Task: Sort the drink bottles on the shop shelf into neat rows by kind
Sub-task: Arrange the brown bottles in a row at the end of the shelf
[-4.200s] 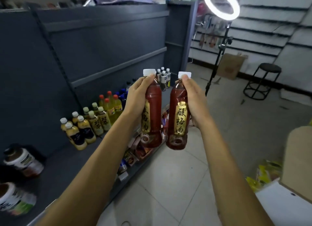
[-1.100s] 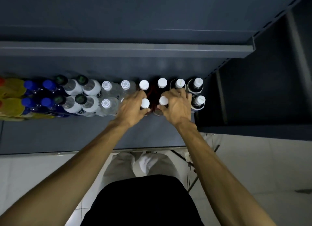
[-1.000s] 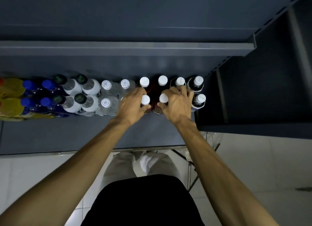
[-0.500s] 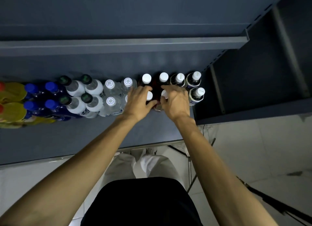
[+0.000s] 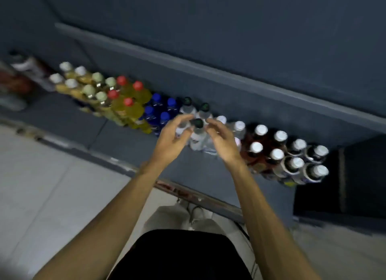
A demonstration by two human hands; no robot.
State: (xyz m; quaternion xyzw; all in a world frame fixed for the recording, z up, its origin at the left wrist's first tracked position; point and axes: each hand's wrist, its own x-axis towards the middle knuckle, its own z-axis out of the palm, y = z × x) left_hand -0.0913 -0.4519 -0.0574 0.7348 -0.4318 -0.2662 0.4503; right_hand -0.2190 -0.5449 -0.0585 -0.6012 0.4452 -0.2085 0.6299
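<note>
Both hands loose, fingers apart, holding nothing, left hand (image 5: 170,143) at 9 o'clock and right hand (image 5: 222,142) at 3 o'clock of dark-capped clear bottle (image 5: 196,131) on shelf (image 5: 129,139); likely full, heavyish, smooth plastic, grip neck under cap.

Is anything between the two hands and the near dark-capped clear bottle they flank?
Nothing visible. The left hand and right hand sit open on either side of the dark-capped clear bottle, with only open space between; motion blur hides whether fingertips touch it.
</note>
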